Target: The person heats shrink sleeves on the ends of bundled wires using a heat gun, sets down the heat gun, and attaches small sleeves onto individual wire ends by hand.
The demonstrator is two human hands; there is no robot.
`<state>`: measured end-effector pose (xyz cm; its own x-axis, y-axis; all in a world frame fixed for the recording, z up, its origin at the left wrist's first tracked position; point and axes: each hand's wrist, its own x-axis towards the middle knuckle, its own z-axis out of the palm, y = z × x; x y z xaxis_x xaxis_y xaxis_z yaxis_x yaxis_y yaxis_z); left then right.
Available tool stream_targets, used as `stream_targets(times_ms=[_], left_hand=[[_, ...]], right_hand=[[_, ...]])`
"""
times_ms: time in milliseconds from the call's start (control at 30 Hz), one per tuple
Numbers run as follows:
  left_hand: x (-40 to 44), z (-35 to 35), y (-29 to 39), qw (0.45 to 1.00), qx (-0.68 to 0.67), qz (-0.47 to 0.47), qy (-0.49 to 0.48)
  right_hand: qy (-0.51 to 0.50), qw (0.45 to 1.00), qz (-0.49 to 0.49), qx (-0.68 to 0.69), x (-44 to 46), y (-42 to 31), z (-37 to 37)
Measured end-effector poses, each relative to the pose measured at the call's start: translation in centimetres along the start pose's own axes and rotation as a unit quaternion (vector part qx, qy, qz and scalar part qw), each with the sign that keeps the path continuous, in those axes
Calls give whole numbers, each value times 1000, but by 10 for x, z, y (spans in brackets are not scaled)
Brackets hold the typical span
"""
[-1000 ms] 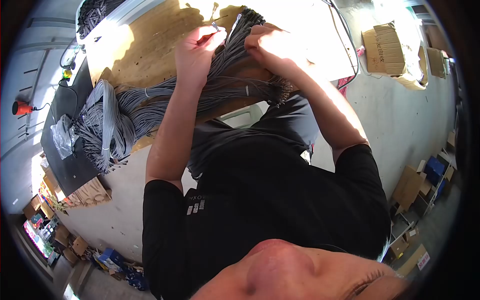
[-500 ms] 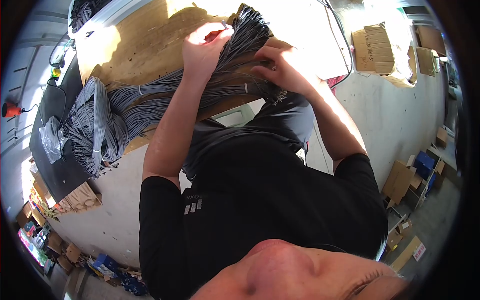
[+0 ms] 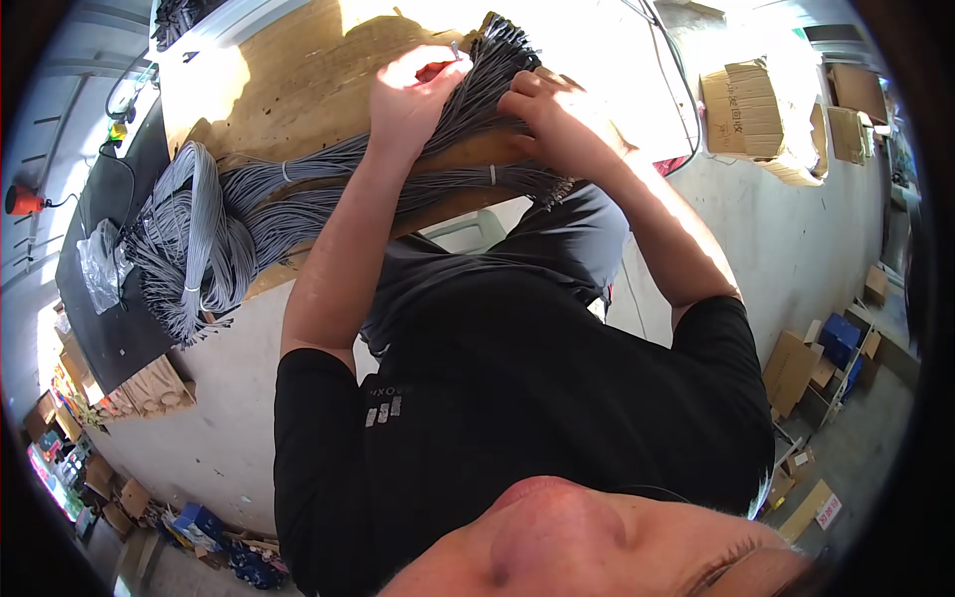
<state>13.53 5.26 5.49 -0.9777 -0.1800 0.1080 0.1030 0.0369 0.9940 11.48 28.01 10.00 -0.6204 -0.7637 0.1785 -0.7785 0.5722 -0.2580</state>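
Note:
My left hand [image 3: 418, 95] is closed in a pinch above the wooden board, and a small dark cable end [image 3: 455, 48] pokes up from its fingertips. Beside it, a thick bundle of grey cables [image 3: 477, 90] fans out into many black ends [image 3: 505, 42]. My right hand [image 3: 565, 119] lies against the right side of that bundle, fingers curled; what they hold is hidden. Below runs a second grey bundle [image 3: 438, 187] with a white tie [image 3: 492, 175] and ends near my lap. Another white tie [image 3: 286, 171] binds the upper bundle.
A looped coil of grey cables [image 3: 199, 229] hangs over the table's left side. Beside it are a clear plastic bag [image 3: 99, 264] and a black surface [image 3: 109, 338]. A bin of dark parts [image 3: 179, 20] stands at upper left. Cardboard boxes [image 3: 741, 109] stand at right.
My right hand has shifted up and left against the cable bundle, its fingers now more curled. My left hand stays pinched in nearly the same place.

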Motion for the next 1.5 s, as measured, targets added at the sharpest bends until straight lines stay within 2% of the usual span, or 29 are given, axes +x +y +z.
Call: stream_targets(times_ms=[167,267,333,500,567,600,633,667,700,733,767,800,833,867,900,967,1033,1100,1500], left_hand=[[7,2,0,999,-4,25,-26],[15,1,13,999,-36,2,-41],[25,-3,23,996,-34,-56,-58],[57,-13,20,998,-11,8,-62],[58,-13,24,997,-32,-7,-74],[54,-11,25,996,-15,7,-82],[52,-11,25,996,2,23,-92],[50,-9,19,991,-4,87,-103],[46,-9,13,994,-2,37,-101],[40,-8,21,995,1,-15,-100],[39,-7,21,994,-6,-38,-106],[37,-8,24,993,-4,-25,-117],[36,-9,26,992,-2,-13,-125],[37,-12,18,989,-22,46,-142],[37,-12,16,988,-22,45,-149],[34,-13,18,987,-30,63,-144],[34,-15,16,983,4,94,-156],[34,-14,21,969,63,176,-159],[39,-18,12,945,78,268,-170]], right_hand=[[-65,995,3,-78,4,11,12],[-60,991,2,-117,14,14,10],[-72,989,-14,-126,22,11,2],[26,989,-15,-143,46,31,24],[11,989,51,-138,47,28,23],[11,994,77,-80,41,25,15],[63,993,97,-13,31,24,13],[115,985,117,53,21,21,11],[93,958,225,152,12,15,9],[130,933,244,228,2,10,11],[168,901,261,302,-5,8,14],[195,868,267,369,-10,7,18],[199,866,275,367,-11,3,17],[219,829,278,432,-10,-2,16],[238,787,277,496,-6,-7,15],[261,743,264,556,5,-18,12],[268,727,251,581,16,-25,13],[254,723,231,599,22,-26,12],[255,697,207,637,25,-38,17]])
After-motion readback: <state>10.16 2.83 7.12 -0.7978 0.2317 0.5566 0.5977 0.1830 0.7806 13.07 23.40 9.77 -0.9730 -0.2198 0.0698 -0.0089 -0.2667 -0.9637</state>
